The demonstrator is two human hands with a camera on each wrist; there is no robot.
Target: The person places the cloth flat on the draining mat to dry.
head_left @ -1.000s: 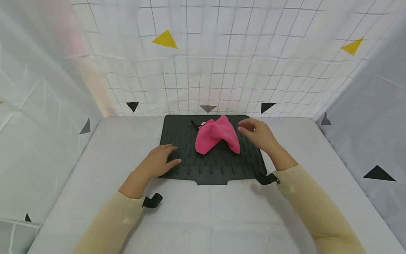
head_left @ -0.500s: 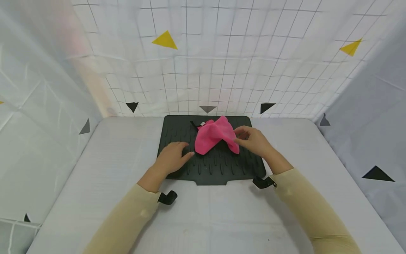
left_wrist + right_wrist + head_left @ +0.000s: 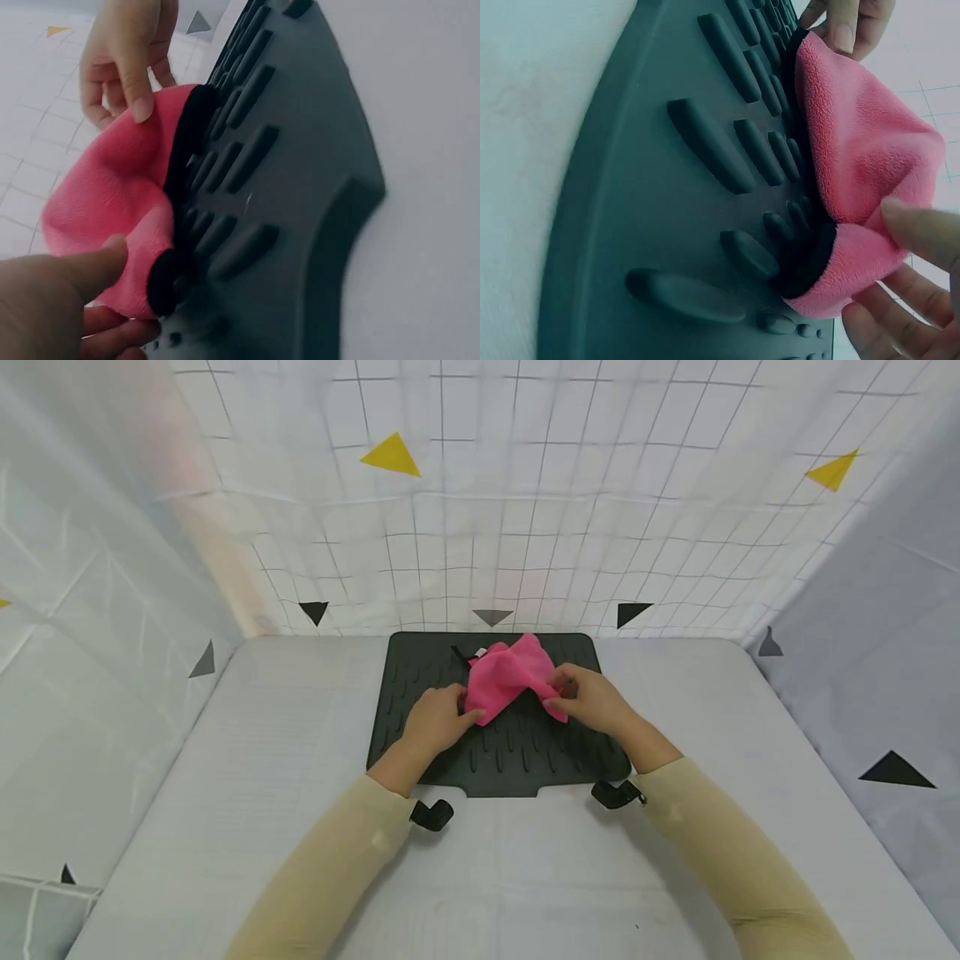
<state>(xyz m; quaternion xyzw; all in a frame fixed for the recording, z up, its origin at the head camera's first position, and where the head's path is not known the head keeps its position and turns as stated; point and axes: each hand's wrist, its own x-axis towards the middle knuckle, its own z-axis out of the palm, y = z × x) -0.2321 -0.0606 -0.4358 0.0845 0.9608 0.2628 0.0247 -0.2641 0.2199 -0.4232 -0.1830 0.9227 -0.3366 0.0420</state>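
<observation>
A pink fleece cloth (image 3: 504, 678) with a black edge (image 3: 808, 266) stands up in a loose arch on a dark ribbed mat (image 3: 498, 768). A black strap (image 3: 460, 654) and a small white tag show at its far left corner. My left hand (image 3: 435, 720) pinches the near left part, its thumb on the pink outer face and fingers behind, as the left wrist view shows. On the other side my right hand (image 3: 592, 700) pinches the right fold between thumb (image 3: 922, 229) and fingers. The cloth's inside is mostly hidden.
The mat lies on a white table (image 3: 495, 877) near the back wall (image 3: 487, 527), a white sheet with grid lines and yellow and black triangles. White sheets hang at both sides. A black camera mount sits at each cuff.
My left hand has moved right and slightly forward to the cloth's left part. The right hand has come left onto the right fold. Both now hold the cloth, which has barely shifted.
</observation>
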